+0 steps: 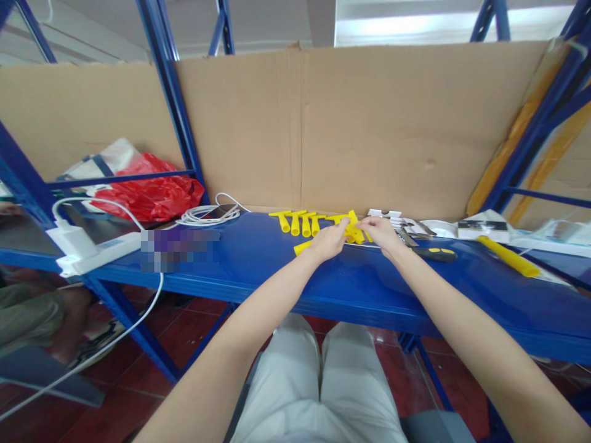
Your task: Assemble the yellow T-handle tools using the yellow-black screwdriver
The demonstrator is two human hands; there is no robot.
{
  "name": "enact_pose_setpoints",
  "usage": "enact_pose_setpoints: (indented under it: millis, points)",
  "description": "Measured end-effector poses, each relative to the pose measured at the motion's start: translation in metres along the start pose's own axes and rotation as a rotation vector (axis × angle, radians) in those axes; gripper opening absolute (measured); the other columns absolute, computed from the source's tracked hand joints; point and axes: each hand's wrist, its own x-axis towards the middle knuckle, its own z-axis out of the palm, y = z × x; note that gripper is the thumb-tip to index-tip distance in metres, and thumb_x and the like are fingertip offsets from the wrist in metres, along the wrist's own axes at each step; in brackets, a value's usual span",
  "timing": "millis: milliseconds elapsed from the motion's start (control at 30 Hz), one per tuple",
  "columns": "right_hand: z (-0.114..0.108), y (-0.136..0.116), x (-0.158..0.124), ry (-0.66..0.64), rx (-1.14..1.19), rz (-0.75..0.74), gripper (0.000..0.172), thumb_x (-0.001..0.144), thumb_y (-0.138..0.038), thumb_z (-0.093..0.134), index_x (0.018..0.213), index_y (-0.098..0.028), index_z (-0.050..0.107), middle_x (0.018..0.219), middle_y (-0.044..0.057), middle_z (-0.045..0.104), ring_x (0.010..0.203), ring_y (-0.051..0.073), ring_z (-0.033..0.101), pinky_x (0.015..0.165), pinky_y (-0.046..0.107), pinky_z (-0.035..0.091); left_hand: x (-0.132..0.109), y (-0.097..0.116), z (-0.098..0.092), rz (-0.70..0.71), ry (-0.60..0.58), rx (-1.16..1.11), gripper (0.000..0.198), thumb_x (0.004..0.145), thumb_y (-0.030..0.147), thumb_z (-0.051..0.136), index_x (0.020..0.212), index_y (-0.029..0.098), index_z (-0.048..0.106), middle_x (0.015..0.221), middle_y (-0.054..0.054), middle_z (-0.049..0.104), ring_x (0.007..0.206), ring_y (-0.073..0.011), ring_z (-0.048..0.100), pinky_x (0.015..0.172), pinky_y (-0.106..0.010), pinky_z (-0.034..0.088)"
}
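Note:
My left hand is closed around a yellow T-shaped plastic piece, its head showing beyond the fingers. A yellow tube end shows under the wrist side of that hand; whether it belongs to the same piece I cannot tell. My right hand is just to the right, thumb and fingers pinched close to the yellow head; what they hold is too small to make out. Several matching yellow T-shaped pieces lie in a row on the blue shelf, left of my hands.
A black-and-yellow tool handle and a yellow tube lie to the right, by small boxes. At left are a coiled white cable, a power strip and a red plastic bag. Cardboard walls the back.

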Motion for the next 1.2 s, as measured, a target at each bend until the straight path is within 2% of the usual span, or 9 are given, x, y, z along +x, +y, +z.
enact_pose_setpoints:
  millis: [200, 300, 500, 733, 1067, 1200]
  points:
    - [0.002, 0.0, 0.0, 0.027, 0.006, 0.07, 0.02, 0.063, -0.029, 0.072, 0.063, -0.019, 0.055, 0.06, -0.002, 0.055, 0.058, 0.011, 0.05, 0.058, 0.024, 0.041, 0.0, -0.004, 0.003, 0.093, 0.025, 0.032, 0.031, 0.095, 0.017, 0.04, 0.124, 0.019, 0.049, 0.117, -0.01, 0.066, 0.11, -0.023, 0.063, 0.091, -0.035, 0.05]
    - [0.0, 0.0, 0.0, 0.057, 0.016, 0.11, 0.026, 0.059, -0.028, 0.077, 0.069, -0.019, 0.054, 0.062, -0.003, 0.054, 0.059, 0.01, 0.049, 0.056, 0.023, 0.04, 0.0, -0.004, 0.003, 0.104, 0.015, 0.049, 0.03, 0.095, 0.017, 0.039, 0.122, 0.019, 0.052, 0.115, -0.01, 0.066, 0.11, -0.0233, 0.062, 0.092, -0.036, 0.05]
    - [-0.006, -0.002, -0.003, -0.146, -0.013, 0.208, 0.03, 0.066, -0.042, 0.074, 0.061, -0.017, 0.059, 0.058, -0.001, 0.053, 0.057, 0.01, 0.044, 0.052, 0.024, 0.031, 0.0, -0.003, 0.002, 0.098, 0.008, 0.063, 0.03, 0.095, 0.018, 0.041, 0.122, 0.019, 0.053, 0.114, -0.009, 0.066, 0.109, -0.0224, 0.062, 0.093, -0.036, 0.05]
    - [-0.01, -0.001, -0.003, -0.179, 0.035, 0.248, 0.028, 0.063, -0.038, 0.077, 0.061, -0.016, 0.06, 0.064, 0.001, 0.06, 0.061, 0.01, 0.048, 0.054, 0.023, 0.032, 0.0, -0.004, 0.005, 0.114, 0.024, 0.075, 0.027, 0.095, 0.018, 0.043, 0.119, 0.02, 0.055, 0.113, -0.009, 0.066, 0.108, -0.0215, 0.062, 0.091, -0.035, 0.05]
    - [-0.01, -0.002, -0.004, -0.171, 0.074, 0.251, 0.027, 0.071, -0.037, 0.073, 0.062, -0.017, 0.058, 0.058, 0.0, 0.055, 0.057, 0.009, 0.046, 0.051, 0.021, 0.031, 0.0, -0.004, 0.003, 0.092, 0.04, 0.054, 0.028, 0.094, 0.019, 0.044, 0.119, 0.02, 0.055, 0.112, -0.009, 0.066, 0.105, -0.0224, 0.063, 0.089, -0.035, 0.051]
    - [-0.012, 0.0, -0.003, -0.212, 0.129, 0.231, 0.03, 0.072, -0.039, 0.072, 0.06, -0.017, 0.056, 0.059, 0.0, 0.057, 0.055, 0.009, 0.046, 0.051, 0.022, 0.031, 0.001, -0.006, 0.004, 0.081, 0.04, 0.039, 0.027, 0.094, 0.019, 0.043, 0.117, 0.019, 0.056, 0.113, -0.01, 0.066, 0.107, -0.0229, 0.063, 0.091, -0.036, 0.05]
